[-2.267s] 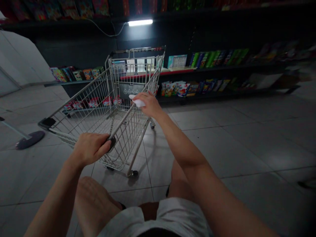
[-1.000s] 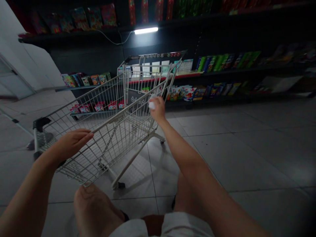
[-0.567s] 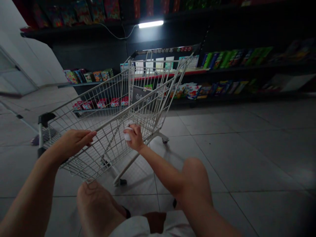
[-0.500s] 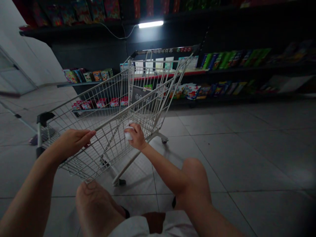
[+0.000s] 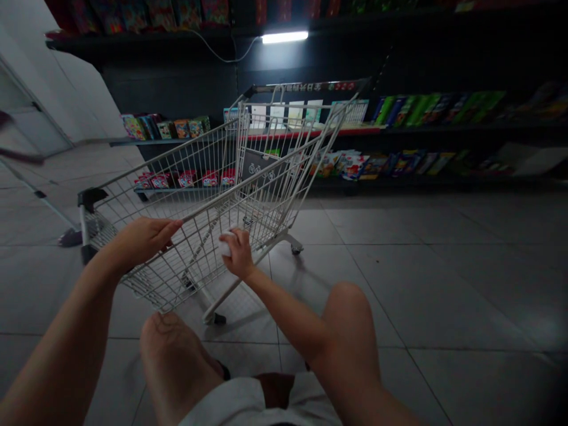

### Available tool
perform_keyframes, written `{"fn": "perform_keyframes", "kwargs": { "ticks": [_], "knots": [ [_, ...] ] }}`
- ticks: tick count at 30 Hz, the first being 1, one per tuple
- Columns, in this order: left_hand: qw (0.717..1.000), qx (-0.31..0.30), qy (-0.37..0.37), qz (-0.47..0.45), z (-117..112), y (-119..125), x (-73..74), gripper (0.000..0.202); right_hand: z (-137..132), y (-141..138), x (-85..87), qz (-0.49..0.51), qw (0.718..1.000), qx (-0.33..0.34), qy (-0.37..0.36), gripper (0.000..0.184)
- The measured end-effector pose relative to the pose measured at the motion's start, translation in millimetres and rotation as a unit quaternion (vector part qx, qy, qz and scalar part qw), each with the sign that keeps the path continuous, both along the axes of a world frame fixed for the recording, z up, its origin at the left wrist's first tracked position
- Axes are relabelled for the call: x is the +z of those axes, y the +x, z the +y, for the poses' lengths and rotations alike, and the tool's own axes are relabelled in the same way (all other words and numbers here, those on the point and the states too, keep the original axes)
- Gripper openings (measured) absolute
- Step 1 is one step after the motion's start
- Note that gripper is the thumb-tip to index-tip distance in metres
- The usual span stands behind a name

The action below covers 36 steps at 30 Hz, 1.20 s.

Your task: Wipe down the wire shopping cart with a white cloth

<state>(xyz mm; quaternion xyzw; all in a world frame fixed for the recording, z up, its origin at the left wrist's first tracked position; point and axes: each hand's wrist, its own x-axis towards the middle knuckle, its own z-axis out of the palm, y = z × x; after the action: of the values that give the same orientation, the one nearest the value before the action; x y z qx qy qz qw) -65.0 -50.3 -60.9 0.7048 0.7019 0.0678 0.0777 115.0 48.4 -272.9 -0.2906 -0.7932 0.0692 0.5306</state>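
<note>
2 hands, both on the job. L hand (image 5: 144, 236) grasps the top rail of the cart nr its front end, fingers hooked over. R hand (image 5: 238, 253) is curled round 1 white wad (image 5: 225, 247), held at the near side mesh, below the rail; can't tell how hard it presses. 2 bare knees below, 1 each side of the R forearm's line.

1 cart (image 5: 222, 197), upright on the floor (image 5: 444, 284), btwn person & shelves. Long axis runs diag., near L to far R. Nose w/ black corner caps points to near L; handle (image 5: 306, 87) is at the far R end, up by the shelves, lettering on it. 3 wheels (image 5: 217, 319) show clearly, a poss. 4th thru the mesh. 1 dark panel (image 5: 261, 168) w/ round icons sits at the rear end.

Beyond: 1 dark shelf unit, 3 levels in view. 1 lit tube lamp (image 5: 284, 37) under the top level, 1 cable (image 5: 222, 58) off its L end. Mid level: 4 pale cards (image 5: 295, 114) in a row behind the cart, green & blue packs (image 5: 417, 110) to the R, too blurred to count. Bottom: red packs (image 5: 186, 178) L, bags (image 5: 352, 165) R.

Far L: 1 pole (image 5: 41, 194), slanted, on a dark base.
</note>
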Motion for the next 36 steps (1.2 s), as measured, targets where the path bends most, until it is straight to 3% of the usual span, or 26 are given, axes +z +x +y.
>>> {"fn": "perform_keyframes", "kwargs": {
  "ticks": [3, 5, 7, 10, 12, 14, 17, 19, 25, 27, 30, 32, 34, 36],
  "knots": [
    [0.998, 0.016, -0.011, -0.051, -1.0, 0.3, -0.7, 0.059, -9.0, -8.7, 48.2, 0.011, 1.000, 0.010, 0.021, 0.034],
    [0.996, 0.027, -0.019, -0.081, -1.4, 2.0, -0.4, 0.056, -14.6, -23.4, 66.1, -0.004, 0.998, 0.025, 0.051, 0.035],
    [0.996, 0.029, -0.009, -0.086, -0.5, 2.8, -1.0, 0.049, -21.4, -36.9, 55.7, -0.023, 0.996, 0.042, 0.080, 0.038],
    [0.997, 0.019, 0.019, -0.078, 2.9, 0.6, -3.4, 0.043, -35.3, -42.7, 11.2, -0.079, 0.991, 0.074, 0.080, 0.040],
    [0.996, 0.016, 0.013, -0.083, 5.1, -1.9, -4.7, 0.046, -46.2, -39.0, -3.9, -0.115, 0.988, 0.084, 0.056, 0.040],
    [0.996, 0.014, 0.005, -0.091, 6.4, -3.4, -4.7, 0.048, -55.5, -37.8, 7.0, -0.115, 0.988, 0.088, 0.055, 0.042],
    [0.995, 0.010, 0.035, -0.094, 7.5, -4.3, -4.5, 0.046, -61.4, -50.5, 43.7, -0.088, 0.987, 0.091, 0.095, 0.044],
    [0.994, 0.009, 0.059, -0.096, 8.2, -5.2, -5.7, 0.048, -61.5, -63.8, 49.4, -0.082, 0.986, 0.087, 0.114, 0.038],
    [0.964, 0.071, -0.059, -0.251, 10.1, -9.1, -8.4, 0.056, -75.5, -73.2, -17.3, -0.143, 0.978, 0.115, 0.094, 0.026],
    [0.961, 0.080, -0.068, -0.255, 9.4, -8.6, -6.3, 0.058, -83.9, -75.0, -14.2, -0.149, 0.978, 0.121, 0.085, 0.028],
    [0.965, 0.074, -0.063, -0.243, 7.3, -6.8, -3.2, 0.059, -89.7, -89.6, 10.3, -0.153, 0.971, 0.146, 0.110, 0.033],
    [0.963, 0.073, -0.063, -0.250, 6.7, -6.1, -2.9, 0.058, -88.9, -100.5, 13.2, -0.177, 0.959, 0.176, 0.136, 0.031],
    [0.959, 0.081, -0.075, -0.261, 8.1, -6.5, -4.4, 0.056, -87.4, -104.3, -5.0, -0.215, 0.943, 0.204, 0.151, 0.027],
    [0.959, 0.085, -0.084, -0.255, 11.0, -7.7, -6.2, 0.054, -87.3, -98.6, -34.4, -0.255, 0.927, 0.226, 0.157, 0.024]
  ]
}}
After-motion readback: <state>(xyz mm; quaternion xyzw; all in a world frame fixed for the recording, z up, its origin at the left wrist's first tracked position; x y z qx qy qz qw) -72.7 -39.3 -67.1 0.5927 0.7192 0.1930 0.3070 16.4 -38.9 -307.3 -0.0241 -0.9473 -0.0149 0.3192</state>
